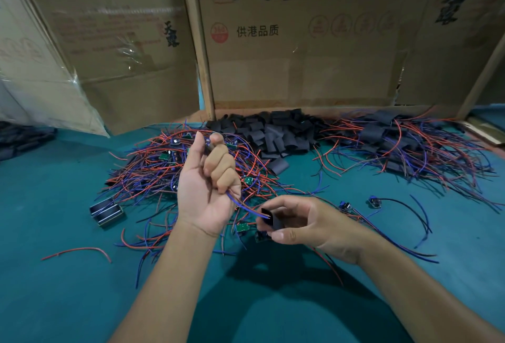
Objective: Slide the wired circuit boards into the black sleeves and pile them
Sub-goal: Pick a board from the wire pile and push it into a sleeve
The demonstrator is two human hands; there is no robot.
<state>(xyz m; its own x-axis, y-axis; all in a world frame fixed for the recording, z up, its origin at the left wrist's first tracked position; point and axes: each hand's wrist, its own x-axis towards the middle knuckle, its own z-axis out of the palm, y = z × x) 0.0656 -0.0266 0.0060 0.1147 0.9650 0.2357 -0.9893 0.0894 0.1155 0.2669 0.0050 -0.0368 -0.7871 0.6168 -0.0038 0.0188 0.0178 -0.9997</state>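
The step in hand looks like threading: the person is feeding the wire ends of one board into a sleeve before the board itself goes in. The left hand (207, 178) is raised over the tabletop (68, 288) with its fingers curled tight round a bundle of red and blue wires (240, 204); the board at the top of that bundle is mostly hidden inside the fist, so its exact position cannot be told. The wire tips run down and to the right and reach the mouth of a black sleeve (272, 221), which the right hand (297, 222) pinches between thumb and fingers just above the tabletop. The two hands are near each other but not touching, joined only by the wires. Behind the left hand lies the tangle of unsleeved boards (169, 167) with green boards showing among the wires; beyond it sits the heap of empty sleeves (273, 132), and to the right the finished pile (404, 140) of sleeved boards. A few loose boards lie just right of the right hand. The next move probably calls for holding the sleeve mouth open and steady while the wires are pushed straight through, then drawing the sleeve up over the board; splayed wire tips could catch on the rim.
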